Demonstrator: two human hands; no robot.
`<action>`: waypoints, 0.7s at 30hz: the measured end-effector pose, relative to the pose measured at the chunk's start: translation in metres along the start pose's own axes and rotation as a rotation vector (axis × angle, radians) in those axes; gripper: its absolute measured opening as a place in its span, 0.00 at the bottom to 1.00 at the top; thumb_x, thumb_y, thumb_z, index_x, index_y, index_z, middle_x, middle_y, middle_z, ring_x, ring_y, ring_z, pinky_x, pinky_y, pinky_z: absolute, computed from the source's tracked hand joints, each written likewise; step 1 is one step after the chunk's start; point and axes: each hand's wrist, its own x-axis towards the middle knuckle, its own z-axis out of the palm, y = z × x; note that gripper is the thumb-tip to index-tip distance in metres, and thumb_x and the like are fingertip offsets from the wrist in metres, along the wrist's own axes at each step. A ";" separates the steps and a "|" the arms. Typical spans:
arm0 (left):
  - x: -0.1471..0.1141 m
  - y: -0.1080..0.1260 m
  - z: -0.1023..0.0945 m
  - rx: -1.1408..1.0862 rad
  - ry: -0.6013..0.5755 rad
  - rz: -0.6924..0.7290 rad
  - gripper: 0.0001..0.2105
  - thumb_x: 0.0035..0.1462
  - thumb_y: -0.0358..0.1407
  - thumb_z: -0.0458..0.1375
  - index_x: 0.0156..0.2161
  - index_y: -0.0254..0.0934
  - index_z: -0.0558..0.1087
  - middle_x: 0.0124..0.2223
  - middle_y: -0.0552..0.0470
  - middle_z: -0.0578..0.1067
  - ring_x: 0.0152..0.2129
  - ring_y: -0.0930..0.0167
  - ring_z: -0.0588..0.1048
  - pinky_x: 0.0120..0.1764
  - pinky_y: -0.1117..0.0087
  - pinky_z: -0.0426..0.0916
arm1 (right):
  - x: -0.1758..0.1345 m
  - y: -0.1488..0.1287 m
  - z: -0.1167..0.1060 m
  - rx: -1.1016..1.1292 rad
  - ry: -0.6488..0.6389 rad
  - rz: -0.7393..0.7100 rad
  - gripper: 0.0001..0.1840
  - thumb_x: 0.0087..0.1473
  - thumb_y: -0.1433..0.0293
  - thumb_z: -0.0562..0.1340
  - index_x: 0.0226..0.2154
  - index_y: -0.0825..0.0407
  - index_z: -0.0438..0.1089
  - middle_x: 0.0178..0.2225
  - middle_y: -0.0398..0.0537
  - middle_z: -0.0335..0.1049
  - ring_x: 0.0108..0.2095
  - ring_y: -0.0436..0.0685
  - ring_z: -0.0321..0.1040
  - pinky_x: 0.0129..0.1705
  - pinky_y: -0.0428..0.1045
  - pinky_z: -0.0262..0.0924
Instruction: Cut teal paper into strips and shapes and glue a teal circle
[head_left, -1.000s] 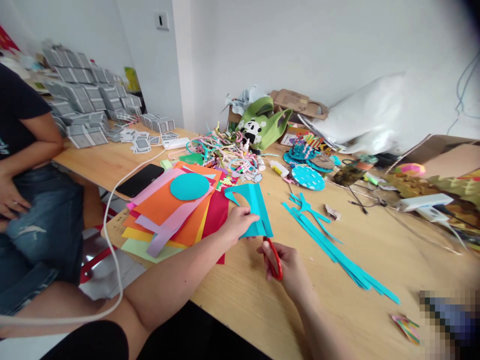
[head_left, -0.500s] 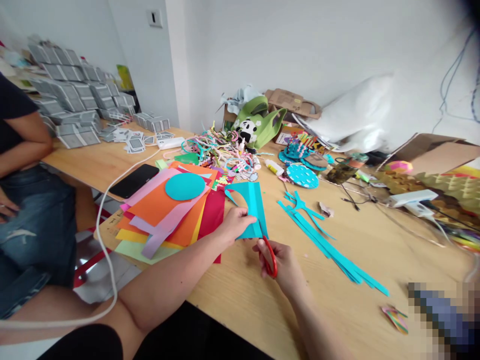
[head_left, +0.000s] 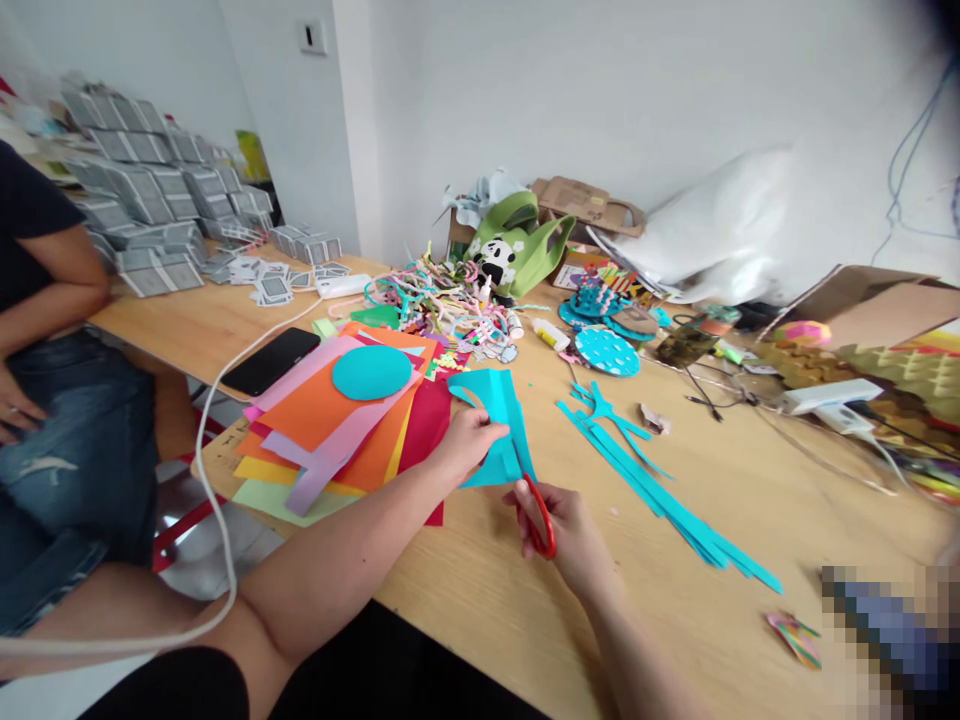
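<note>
My left hand (head_left: 471, 445) pinches a blue paper sheet (head_left: 504, 400) that has a rounded cut-out on its left side. Red-handled scissors (head_left: 541, 520) are in my right hand (head_left: 562, 525), fingers through the loops, with the blades at the sheet's near right edge. A blue paper oval (head_left: 372, 373) lies on a stack of coloured paper (head_left: 300, 400) to the left. To the right, long blue paper strips (head_left: 660, 495) and thin curved offcuts (head_left: 609, 410) rest on the wooden table (head_left: 465, 600).
A phone (head_left: 272, 361) and a white cable (head_left: 199, 450) are at the left, near a seated person (head_left: 52, 300). Behind lie a heap of pipe cleaners (head_left: 435, 300), a green bag (head_left: 517, 245), a glue bottle (head_left: 551, 334) and a white-dotted blue disc (head_left: 607, 352).
The blue sheet has shifted and turned slightly, its near right edge moving along the scissor blades. My left hand has moved a little left; my right hand is nearly still.
</note>
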 end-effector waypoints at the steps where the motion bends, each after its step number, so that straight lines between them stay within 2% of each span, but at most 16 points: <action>1: 0.000 -0.001 0.000 0.009 -0.010 0.006 0.15 0.40 0.39 0.59 0.19 0.38 0.55 0.16 0.62 0.56 0.14 0.79 0.56 0.20 0.75 0.49 | 0.000 0.000 0.000 0.007 0.001 0.007 0.33 0.46 0.41 0.59 0.27 0.57 0.71 0.14 0.42 0.65 0.13 0.50 0.62 0.19 0.45 0.51; 6: 0.000 -0.003 0.002 0.040 -0.005 -0.025 0.14 0.41 0.39 0.59 0.19 0.38 0.57 0.16 0.62 0.57 0.14 0.78 0.56 0.20 0.75 0.48 | 0.002 0.003 -0.002 0.035 -0.004 0.020 0.32 0.46 0.42 0.60 0.27 0.58 0.70 0.14 0.43 0.65 0.13 0.49 0.62 0.18 0.44 0.49; 12: -0.003 0.000 0.004 0.029 0.021 -0.016 0.12 0.41 0.38 0.59 0.19 0.38 0.59 0.17 0.61 0.59 0.16 0.78 0.58 0.21 0.74 0.49 | 0.006 0.013 -0.006 0.063 -0.032 0.014 0.29 0.43 0.45 0.64 0.20 0.55 0.65 0.15 0.44 0.66 0.14 0.48 0.60 0.18 0.44 0.47; 16: -0.005 0.002 0.005 0.038 0.018 -0.015 0.12 0.40 0.39 0.59 0.19 0.37 0.60 0.17 0.61 0.59 0.16 0.78 0.57 0.21 0.74 0.48 | 0.006 0.010 -0.005 0.092 -0.041 0.014 0.24 0.40 0.52 0.69 0.22 0.56 0.67 0.15 0.42 0.66 0.15 0.48 0.61 0.19 0.44 0.49; 21: -0.006 0.004 0.005 0.051 0.022 -0.055 0.13 0.40 0.40 0.60 0.19 0.38 0.59 0.16 0.62 0.57 0.15 0.79 0.55 0.21 0.74 0.46 | 0.006 0.005 -0.004 0.085 -0.032 0.038 0.22 0.37 0.54 0.71 0.22 0.56 0.68 0.12 0.40 0.64 0.13 0.47 0.59 0.18 0.43 0.46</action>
